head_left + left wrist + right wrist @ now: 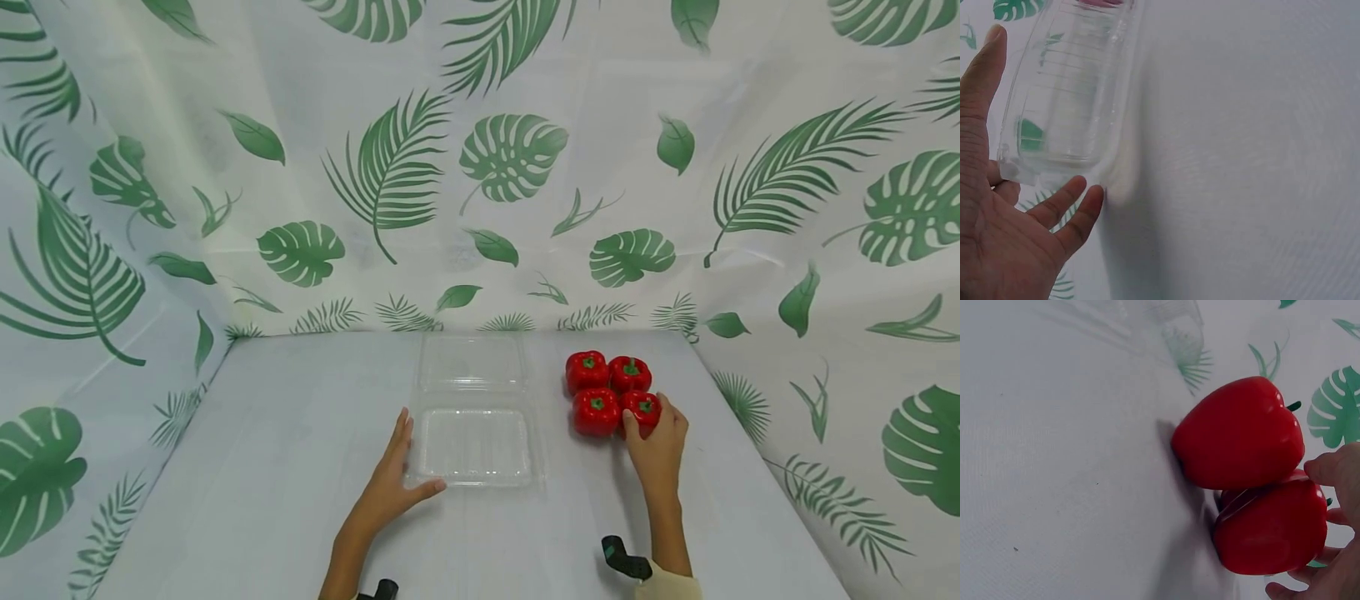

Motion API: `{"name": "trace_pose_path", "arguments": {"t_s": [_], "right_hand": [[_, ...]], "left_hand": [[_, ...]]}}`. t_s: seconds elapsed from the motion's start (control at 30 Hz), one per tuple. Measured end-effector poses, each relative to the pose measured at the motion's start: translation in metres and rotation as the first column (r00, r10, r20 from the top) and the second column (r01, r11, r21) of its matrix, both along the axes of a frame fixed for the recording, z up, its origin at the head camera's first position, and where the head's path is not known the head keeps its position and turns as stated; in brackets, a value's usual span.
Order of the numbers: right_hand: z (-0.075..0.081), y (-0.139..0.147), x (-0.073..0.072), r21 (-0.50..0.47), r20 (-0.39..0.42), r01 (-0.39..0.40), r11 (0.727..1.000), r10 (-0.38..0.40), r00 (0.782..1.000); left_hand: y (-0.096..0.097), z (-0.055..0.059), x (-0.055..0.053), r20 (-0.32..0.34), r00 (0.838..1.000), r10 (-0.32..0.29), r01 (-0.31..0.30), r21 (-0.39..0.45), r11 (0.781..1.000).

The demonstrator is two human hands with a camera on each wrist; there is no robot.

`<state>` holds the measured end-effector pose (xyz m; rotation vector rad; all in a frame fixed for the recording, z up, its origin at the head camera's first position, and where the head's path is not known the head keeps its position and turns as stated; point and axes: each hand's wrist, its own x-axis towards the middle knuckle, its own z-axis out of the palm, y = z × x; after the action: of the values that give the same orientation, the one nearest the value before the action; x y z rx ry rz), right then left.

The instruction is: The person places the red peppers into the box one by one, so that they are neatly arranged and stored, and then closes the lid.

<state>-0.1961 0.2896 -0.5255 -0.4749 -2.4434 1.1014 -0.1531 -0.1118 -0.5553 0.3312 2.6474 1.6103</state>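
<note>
A clear plastic clamshell container (475, 482) lies with its lid folded back on the white table. My left hand (390, 487) is at its near left corner, thumb and fingers spread; the left wrist view shows the hand (1019, 244) with fingertips right at the container's edge (1124, 94). Several red bell peppers stand grouped to the right of the container. With thumb and fingers on either side, my right hand (662, 446) grips the near right bell pepper (640, 408). In the right wrist view, this pepper (1272, 531) sits beside the near left one (1241, 437).
Two more bell peppers, one at the far left (585, 372) and one at the far right (628, 375) of the group, stand behind the front pair. The container's lid (472, 362) reaches toward the leaf-patterned backdrop (420, 292) at the table's far edge.
</note>
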Motion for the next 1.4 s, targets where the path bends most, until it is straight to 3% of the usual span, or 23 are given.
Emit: {"name": "trace_pose_path", "arguments": {"t_s": [0.43, 0.7, 0.93, 1.27, 1.4], "right_hand": [[-0.008, 0.004, 0.0, -0.031, -0.057, -0.013, 0.999, 0.011, 0.998], [-0.011, 0.005, 0.003, -0.099, -0.059, 0.037, 0.994, -0.043, 0.997], [-0.011, 0.007, 0.009, -0.083, -0.042, 0.072, 0.994, -0.076, 0.996], [-0.029, 0.011, 0.013, -0.059, -0.185, -0.012, 0.998, 0.001, 0.983], [-0.032, 0.01, 0.015, -0.08, -0.167, 0.003, 0.997, -0.017, 0.986]], "left_hand": [[0.004, -0.01, 0.001, -0.073, 0.997, 0.013, -0.014, -0.009, 1.0], [0.005, -0.016, 0.0, -0.048, 0.999, 0.008, -0.008, 0.002, 1.0], [0.006, -0.016, 0.001, -0.051, 0.999, 0.006, -0.005, 0.021, 1.0], [0.005, -0.019, 0.001, -0.034, 0.999, 0.013, -0.012, 0.034, 0.999], [0.006, -0.019, 0.001, -0.031, 0.999, 0.013, -0.012, 0.04, 0.999]]}}
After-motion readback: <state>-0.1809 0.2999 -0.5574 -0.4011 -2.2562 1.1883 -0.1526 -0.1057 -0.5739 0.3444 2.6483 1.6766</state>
